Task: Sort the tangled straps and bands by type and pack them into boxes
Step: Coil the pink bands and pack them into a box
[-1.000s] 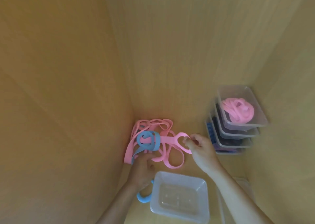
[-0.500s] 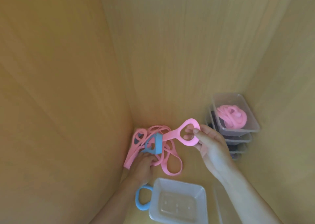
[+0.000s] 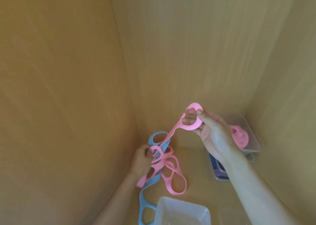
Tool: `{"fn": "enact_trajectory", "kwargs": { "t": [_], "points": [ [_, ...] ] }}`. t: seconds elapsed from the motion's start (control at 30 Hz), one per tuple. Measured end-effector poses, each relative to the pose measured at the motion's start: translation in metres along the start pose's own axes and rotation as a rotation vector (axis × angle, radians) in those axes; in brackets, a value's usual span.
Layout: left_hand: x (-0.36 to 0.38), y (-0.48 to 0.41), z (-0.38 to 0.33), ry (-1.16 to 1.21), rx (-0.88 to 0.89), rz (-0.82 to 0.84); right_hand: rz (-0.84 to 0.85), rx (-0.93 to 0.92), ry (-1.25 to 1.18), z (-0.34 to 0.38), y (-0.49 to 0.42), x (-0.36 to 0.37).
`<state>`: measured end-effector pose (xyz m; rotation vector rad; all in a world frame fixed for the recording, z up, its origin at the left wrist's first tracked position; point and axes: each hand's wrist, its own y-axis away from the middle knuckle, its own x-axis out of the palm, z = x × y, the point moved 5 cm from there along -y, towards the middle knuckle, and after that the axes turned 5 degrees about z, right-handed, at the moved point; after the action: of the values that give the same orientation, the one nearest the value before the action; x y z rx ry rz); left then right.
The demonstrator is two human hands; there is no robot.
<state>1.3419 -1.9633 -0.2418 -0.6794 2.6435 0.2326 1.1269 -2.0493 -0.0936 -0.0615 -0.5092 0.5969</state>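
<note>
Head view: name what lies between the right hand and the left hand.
In the head view a stretched pink strap spans the gap, from the end loop the right hand holds down into the pink-and-blue tangle the left hand grips.

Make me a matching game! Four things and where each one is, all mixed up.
Things:
1 pink strap loop
2 blue strap
3 empty clear box
4 coiled pink band

Places:
A in the top box at right
B held up by the right hand
C nearest the camera
D trailing from the tangle in the left hand

Pairs: 1-B, 2-D, 3-C, 4-A.
</note>
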Motion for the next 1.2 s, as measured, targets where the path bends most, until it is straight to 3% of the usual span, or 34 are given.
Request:
{"fn": "enact_trajectory", "kwargs": {
  "t": [0.47, 0.67, 0.9, 1.03, 1.2],
  "points": [
    [-0.038, -0.02, -0.128, 0.1, 0.11, -0.023, 0.12, -0.132, 0.143, 0.072, -0.064, 0.025],
    [-0.052, -0.022, -0.162, -0.076, 0.219, 0.045, 0.116, -0.144, 0.268, 0.093, -0.081, 0.033],
    [-0.079, -0.018, -0.217, -0.107, 0.379, -0.025, 0.1, -0.053, 0.402, 0.085, -0.093, 0.035],
    [-0.087, -0.018, -0.245, -0.075, 0.431, 0.008, 0.11, 0.014, 0.499, 0.071, -0.093, 0.034],
    [-0.089, -0.014, -0.272, -0.04, 0.501, 0.132, 0.16, -0.041, 0.641, 0.069, -0.09, 0.039]
  ]
}}
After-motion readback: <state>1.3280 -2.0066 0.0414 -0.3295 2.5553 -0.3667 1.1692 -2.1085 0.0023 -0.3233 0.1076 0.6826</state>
